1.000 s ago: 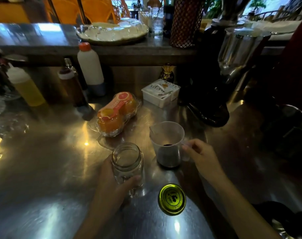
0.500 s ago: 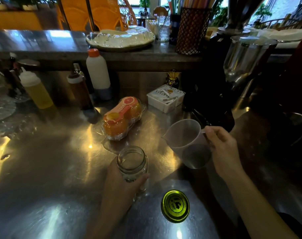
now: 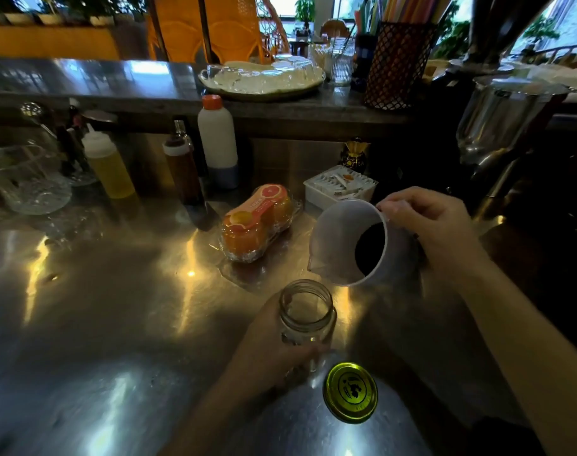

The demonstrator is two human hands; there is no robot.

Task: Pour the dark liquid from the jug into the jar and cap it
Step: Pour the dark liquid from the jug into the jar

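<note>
Both hands were busy over the steel desk (image 3: 99, 291). Left hand (image 3: 274, 343) wrapped around the clear glass jar (image 3: 306, 317), fingers curled across its lower body, and the jar stood upright on the desk with its mouth open and nothing visible inside. Right hand (image 3: 432, 225) was closed on the handle side of the translucent jug (image 3: 349, 241), thumb and fingers clamped near the rim. The jug was off the desk and tipped hard toward the left hand, spout pointing down and sitting just above and beyond the jar's mouth, not touching it. Dark liquid (image 3: 371, 248) pooled low inside the tilted jug, well short of the spout, and no stream showed between jug and jar.

Just to the near side of the left hand's fingertips lay the yellow lid (image 3: 350, 392), flat on the desk, beside the jar's base. Beyond the left hand, a clear pack of orange fruit (image 3: 257, 225) rested on the desk. Just past the right hand's knuckles sat a white box of sachets (image 3: 339, 185). Farther out from the left hand stood a row of bottles: a yellow squeeze bottle (image 3: 109, 166), a brown bottle (image 3: 183, 172) and a white bottle with an orange cap (image 3: 218, 139).
</note>
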